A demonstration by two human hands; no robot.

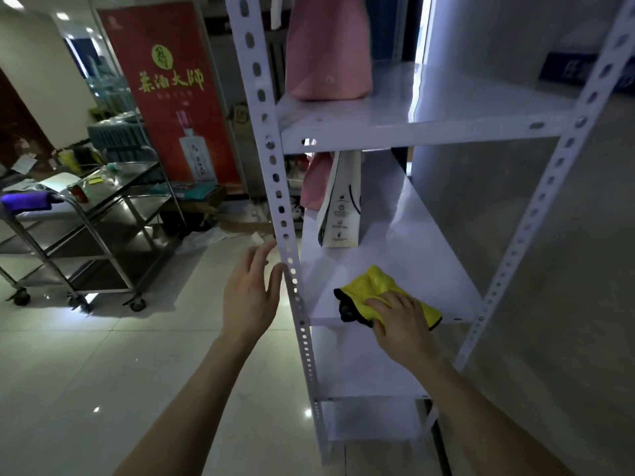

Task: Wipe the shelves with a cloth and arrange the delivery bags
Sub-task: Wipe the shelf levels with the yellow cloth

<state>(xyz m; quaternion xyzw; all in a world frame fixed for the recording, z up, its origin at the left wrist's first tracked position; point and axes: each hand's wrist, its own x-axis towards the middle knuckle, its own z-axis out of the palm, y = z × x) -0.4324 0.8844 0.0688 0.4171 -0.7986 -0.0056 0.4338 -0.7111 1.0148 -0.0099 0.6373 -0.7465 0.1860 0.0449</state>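
Observation:
A white metal shelf rack (422,125) stands in front of me. My right hand (400,324) presses a yellow cloth with a black edge (374,286) flat onto the middle shelf (429,255), near its front edge. My left hand (251,293) is open, fingers spread, just left of the rack's front left post (275,173), fingertips near it. A white paper delivery bag (342,207) stands further back on the same shelf, with a pink bag (314,180) behind it. A larger pink bag (326,49) sits on the upper shelf.
A steel trolley (103,214) with a purple cloth (25,201) and clutter stands at the left. A red banner (171,97) rises behind it. A grey wall (567,269) borders the rack on the right. Glossy tiled floor (120,372) spreads at lower left.

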